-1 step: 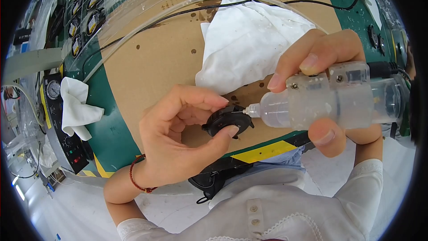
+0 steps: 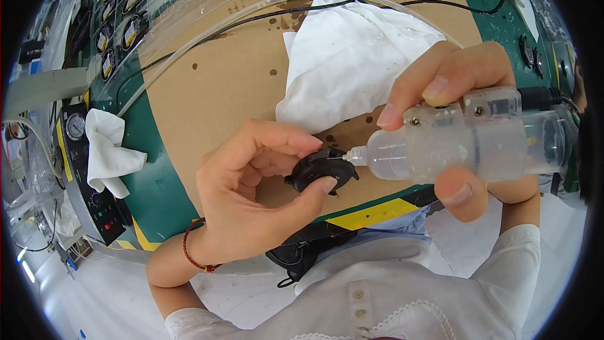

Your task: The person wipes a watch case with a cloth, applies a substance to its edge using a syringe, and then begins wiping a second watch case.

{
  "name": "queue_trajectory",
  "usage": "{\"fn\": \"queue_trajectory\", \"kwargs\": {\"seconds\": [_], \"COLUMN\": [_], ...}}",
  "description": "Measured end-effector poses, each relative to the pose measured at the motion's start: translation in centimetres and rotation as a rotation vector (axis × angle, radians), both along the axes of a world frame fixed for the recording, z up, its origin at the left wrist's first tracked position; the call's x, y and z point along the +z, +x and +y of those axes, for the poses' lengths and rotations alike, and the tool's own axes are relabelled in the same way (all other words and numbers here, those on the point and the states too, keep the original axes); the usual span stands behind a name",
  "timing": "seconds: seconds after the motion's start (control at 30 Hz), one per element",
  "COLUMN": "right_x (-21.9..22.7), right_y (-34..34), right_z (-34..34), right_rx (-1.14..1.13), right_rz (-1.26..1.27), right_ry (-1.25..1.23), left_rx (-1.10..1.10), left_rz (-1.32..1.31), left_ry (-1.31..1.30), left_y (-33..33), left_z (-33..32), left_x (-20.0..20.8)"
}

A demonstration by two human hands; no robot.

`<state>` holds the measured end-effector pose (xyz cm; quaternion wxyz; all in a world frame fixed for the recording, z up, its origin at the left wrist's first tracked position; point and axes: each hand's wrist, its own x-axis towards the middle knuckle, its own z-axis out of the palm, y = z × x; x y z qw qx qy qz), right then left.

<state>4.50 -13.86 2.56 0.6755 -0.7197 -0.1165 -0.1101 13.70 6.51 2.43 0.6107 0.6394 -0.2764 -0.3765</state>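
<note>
Brown cardboard-topped bench [image 2: 220,82] under my view, white crumpled cloth [image 2: 352,56] behind | right hand [image 2: 465,126] clenched around clear plastic dispensing syringe [image 2: 465,141] | left hand [image 2: 251,201] pinching small black round part [image 2: 318,173] above bench edge | step, I judge: needle tip at part, dosing; next calls for steady squeeze.

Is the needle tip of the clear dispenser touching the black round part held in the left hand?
Touching. In the head view the dispenser needle meets the top of the black part, no gap visible, while the left hand pinches it.
</note>
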Motion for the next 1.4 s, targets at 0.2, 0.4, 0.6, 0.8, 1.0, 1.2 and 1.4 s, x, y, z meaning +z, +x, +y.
{"fn": "queue_trajectory", "kwargs": {"seconds": [0.2,0.4,0.6,0.8,1.0,1.2,1.4], "right_x": [0.0,-0.2,-0.3,-0.4,-0.5,-0.2,-0.3], "right_y": [-0.2,-0.2,-0.2,-0.3,-0.2,-0.1,-0.2], "right_z": [0.1,0.4,0.4,0.6,0.4,0.0,0.2], "right_rx": [-0.018,-0.057,-0.075,-0.078,-0.067,-0.036,-0.065], "right_rz": [0.026,0.009,-0.005,-0.037,-0.061,-0.025,-0.034], "right_ry": [0.025,0.058,0.049,0.082,0.07,-0.011,0.023], "left_rx": [-0.016,-0.003,-0.086,0.004,-0.063,0.034,0.027], "left_rz": [0.028,-0.12,-0.107,-0.163,-0.064,-0.05,-0.038], "left_ry": [0.001,-0.099,-0.001,-0.09,-0.054,-0.16,-0.115], "left_y": [-0.1,0.1,0.2,0.1,0.1,-0.2,-0.3], "left_z": [-0.1,-0.1,0.2,-0.1,0.3,0.0,0.1], "left_x": [0.1,-0.7,0.0,-0.6,-0.1,-0.8,-0.7]}}
